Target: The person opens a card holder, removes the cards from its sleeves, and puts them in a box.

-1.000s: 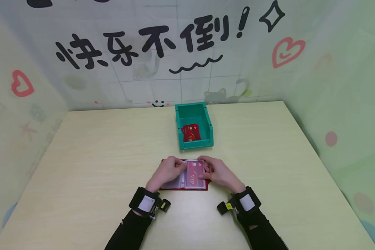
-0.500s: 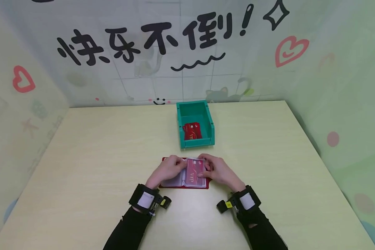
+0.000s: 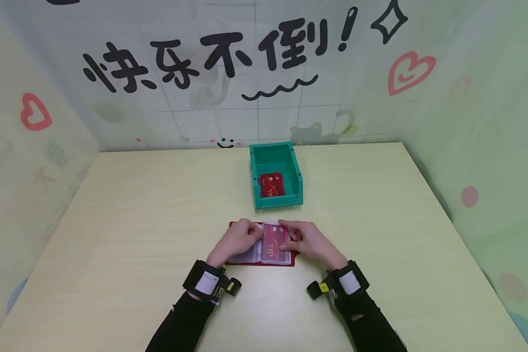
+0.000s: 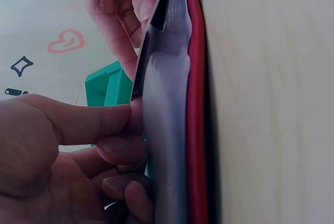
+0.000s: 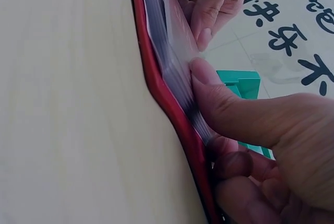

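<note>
A red card holder point(image 3: 260, 264) lies spread on the table, its clear plastic sleeves point(image 3: 245, 256) facing up. On the right-hand page is a red VIP card point(image 3: 273, 242), seen through the plastic or partly inside it; I cannot tell how deep it sits. My left hand point(image 3: 242, 238) pinches the card's left edge near the spine, thumb and index finger together in the left wrist view. My right hand point(image 3: 310, 240) grips the page's right side. In the right wrist view its thumb point(image 5: 209, 78) presses on the sleeve and the other fingers curl at the holder's edge.
Behind the holder stands a green open-topped bin point(image 3: 276, 201) with several red cards point(image 3: 271, 185) in it. The light wood table point(image 3: 136, 220) runs back to a printed backdrop point(image 3: 180, 117). A wrist camera is strapped on each arm.
Both hands stay at the holder with almost no movement. The card looks slightly lower on the page than one second ago. The head view has shifted a little.
</note>
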